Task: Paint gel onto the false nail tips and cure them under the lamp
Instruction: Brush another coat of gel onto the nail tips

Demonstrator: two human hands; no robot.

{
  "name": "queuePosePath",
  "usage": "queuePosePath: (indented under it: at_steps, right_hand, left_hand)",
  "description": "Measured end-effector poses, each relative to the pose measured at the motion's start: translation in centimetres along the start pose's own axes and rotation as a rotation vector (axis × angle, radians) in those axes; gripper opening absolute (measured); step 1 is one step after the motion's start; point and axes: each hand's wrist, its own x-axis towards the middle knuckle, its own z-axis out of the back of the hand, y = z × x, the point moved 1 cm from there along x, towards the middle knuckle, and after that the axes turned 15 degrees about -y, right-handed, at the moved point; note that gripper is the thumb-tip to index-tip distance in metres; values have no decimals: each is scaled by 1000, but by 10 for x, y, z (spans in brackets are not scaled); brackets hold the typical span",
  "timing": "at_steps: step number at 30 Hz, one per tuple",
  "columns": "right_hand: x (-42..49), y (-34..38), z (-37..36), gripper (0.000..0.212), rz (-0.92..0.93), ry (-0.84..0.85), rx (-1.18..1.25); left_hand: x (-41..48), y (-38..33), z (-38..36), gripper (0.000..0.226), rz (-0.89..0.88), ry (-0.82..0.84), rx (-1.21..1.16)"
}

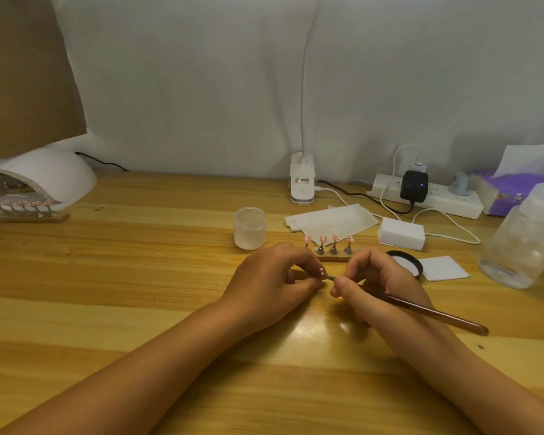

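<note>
Pinching one pink nail tip point(322, 271) on its small metal stand, the left hand point(274, 277) has its grip clamped on it, fingers curled, low over the tabletop point(139, 277). The right hand point(377, 284) grip is clamped on the brush point(437, 313), pen-style, brown handle trailing to the right; bristle end meets the held tip, seemingly touching, too small to be sure. Just behind the hands, a wooden strip point(333, 258) carries four more pink tips point(335, 238) upright. A frosted jar point(250, 227) sits left of it, a black lid point(401, 254) right. Far left, a white curing lamp point(51, 177) with another row of tips point(25, 205) at its mouth.
</note>
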Motion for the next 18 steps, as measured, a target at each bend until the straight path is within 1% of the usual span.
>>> queuePosePath:
  at_steps: [4, 7, 13, 18]
  right_hand:
    - [0, -1, 2, 9, -12, -27, -6]
    - [1, 0, 2, 12, -8, -64, 10]
    - [1, -1, 0, 10, -9, -19, -59]
    - [0, 2, 3, 9, -5, -117, 37]
  left_hand:
    - [0, 0, -1, 7, -6, -8, 5]
    - [0, 1, -2, 7, -9, -16, 6]
    - [0, 1, -3, 10, -13, -10, -8]
    - [1, 3, -4, 17, 3, -28, -14]
